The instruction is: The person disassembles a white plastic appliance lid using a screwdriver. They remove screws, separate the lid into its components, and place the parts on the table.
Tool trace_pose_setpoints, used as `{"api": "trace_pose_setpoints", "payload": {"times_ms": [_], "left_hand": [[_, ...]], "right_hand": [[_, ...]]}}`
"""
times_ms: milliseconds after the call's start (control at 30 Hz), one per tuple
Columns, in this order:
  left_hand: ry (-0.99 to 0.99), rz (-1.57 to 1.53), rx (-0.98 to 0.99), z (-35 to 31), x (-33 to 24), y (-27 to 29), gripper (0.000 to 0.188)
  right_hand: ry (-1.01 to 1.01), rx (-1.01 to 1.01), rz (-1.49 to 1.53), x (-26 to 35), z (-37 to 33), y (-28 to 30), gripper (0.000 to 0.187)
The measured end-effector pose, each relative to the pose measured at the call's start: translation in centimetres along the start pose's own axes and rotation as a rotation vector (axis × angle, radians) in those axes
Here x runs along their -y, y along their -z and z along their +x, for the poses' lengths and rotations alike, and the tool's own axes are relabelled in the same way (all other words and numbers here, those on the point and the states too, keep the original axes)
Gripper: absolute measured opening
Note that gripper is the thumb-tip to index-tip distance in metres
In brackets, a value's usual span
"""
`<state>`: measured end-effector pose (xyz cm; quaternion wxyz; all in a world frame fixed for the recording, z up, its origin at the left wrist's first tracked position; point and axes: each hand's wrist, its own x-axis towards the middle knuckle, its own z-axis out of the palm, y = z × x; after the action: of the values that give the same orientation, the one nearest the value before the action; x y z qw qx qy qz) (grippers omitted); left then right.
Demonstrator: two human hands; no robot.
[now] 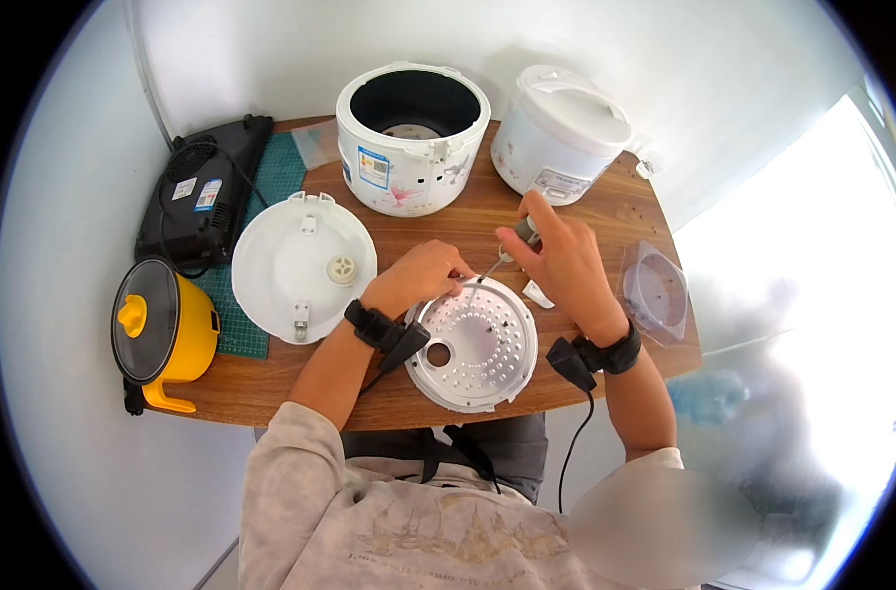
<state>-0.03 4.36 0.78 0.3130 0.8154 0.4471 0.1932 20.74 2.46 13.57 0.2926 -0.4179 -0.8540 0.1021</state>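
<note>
My right hand [570, 267] is closed round the grey handle of a screwdriver [493, 266]. The screwdriver slants down to the left, its tip at the far rim of a round silver inner lid plate [473, 379], which lies near the table's front edge. Dimples or small holes cover the plate, and one larger round opening shows at its left. At the same rim, beside the tip, my left hand [423, 272] has its fingers pinched together; what they hold, if anything, is hidden. A small white plastic piece [537, 294] rests just right of the plate.
Left of the plate lies a white round lid cover [271, 265] on a green cutting mat [241, 336]. An open rice cooker body [409, 172] and a closed rice cooker [556, 138] stand behind. A yellow pot [187, 329], a black appliance [197, 202] and a clear plastic container [655, 292] flank the work.
</note>
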Motion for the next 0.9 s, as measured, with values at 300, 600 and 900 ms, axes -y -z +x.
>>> {"api": "trace_pose_setpoints", "payload": {"times_ms": [300, 600, 900], "left_hand": [[-0.042, -0.017, -0.029, 0.1, 0.9, -0.5, 0.039], [0.019, -0.021, 0.025, 0.1, 0.0, 0.0, 0.04], [0.068, 0.002, 0.049, 0.0, -0.9, 0.5, 0.04]], "right_hand": [[0.063, 0.144, 0.172, -0.1, 0.3, 1.3, 0.033], [0.041, 0.045, -0.275, 1.0, 0.2, 1.7, 0.031], [0.125, 0.095, -0.167, 0.4, 0.0, 1.2, 0.027]]}}
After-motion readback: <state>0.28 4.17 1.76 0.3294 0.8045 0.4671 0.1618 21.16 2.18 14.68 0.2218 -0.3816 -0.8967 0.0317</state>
